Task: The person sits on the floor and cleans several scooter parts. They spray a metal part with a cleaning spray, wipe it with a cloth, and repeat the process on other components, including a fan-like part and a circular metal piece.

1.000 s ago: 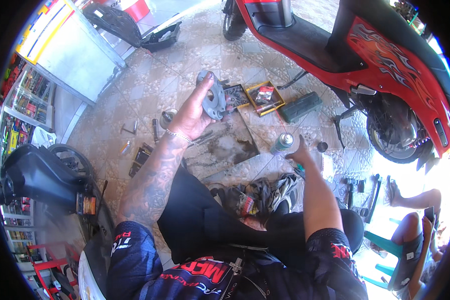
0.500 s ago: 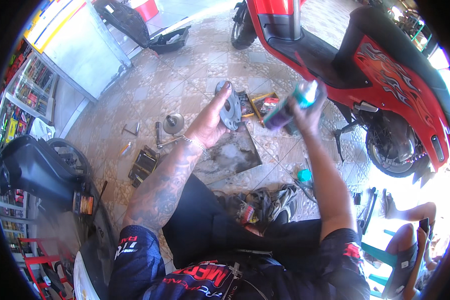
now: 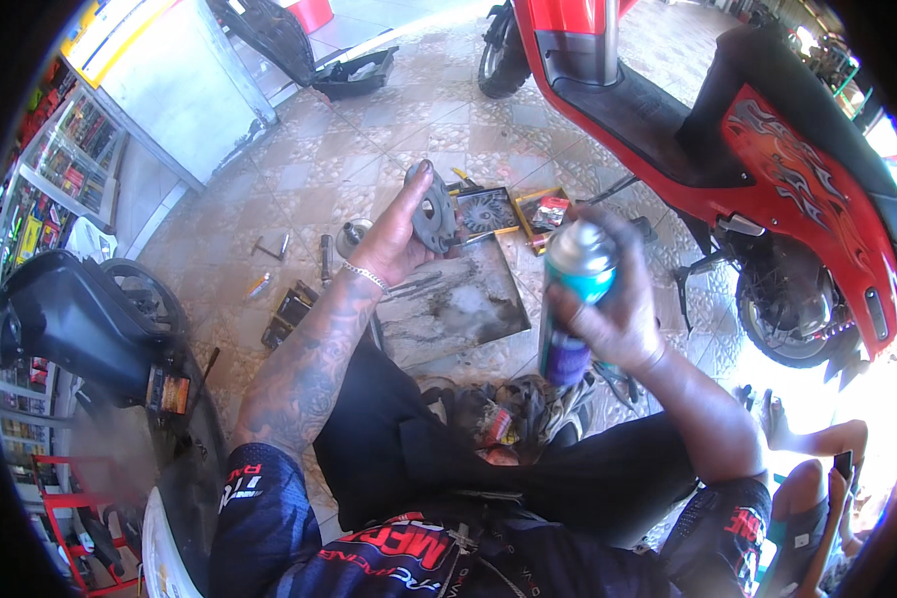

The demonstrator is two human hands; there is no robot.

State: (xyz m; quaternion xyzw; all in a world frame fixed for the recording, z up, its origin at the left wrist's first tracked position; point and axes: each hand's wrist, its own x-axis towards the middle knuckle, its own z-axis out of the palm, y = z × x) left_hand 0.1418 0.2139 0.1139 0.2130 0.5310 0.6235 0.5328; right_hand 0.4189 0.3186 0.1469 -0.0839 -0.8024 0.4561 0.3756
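Note:
My left hand [image 3: 399,234] grips a grey round metal part [image 3: 435,214] with holes, raised above a stained metal tray [image 3: 488,319] on the tiled floor. My right hand [image 3: 616,319] is closed around a teal and purple aerosol can [image 3: 566,364] with a silver top, held upright and slightly blurred, right of the part. Behind the part sit a dark tray with a finned piece [image 3: 484,212] and a yellow-edged box [image 3: 552,207] with small packets. Small tools [image 3: 269,249] lie at the left. A pile of dark rags [image 3: 468,414] lies by my crossed legs.
A red scooter [image 3: 658,169] stands at the right, and a dark scooter [image 3: 55,334] at the left. A glass display cabinet [image 3: 80,159] is beyond. An open dark case [image 3: 349,75] lies at the back. A person [image 3: 807,518] sits at lower right with a phone.
My right hand has picked the can up off the floor, lifted it and brought it toward me, now upright. My left hand shifted right, then slightly back left, still holding the metal part.

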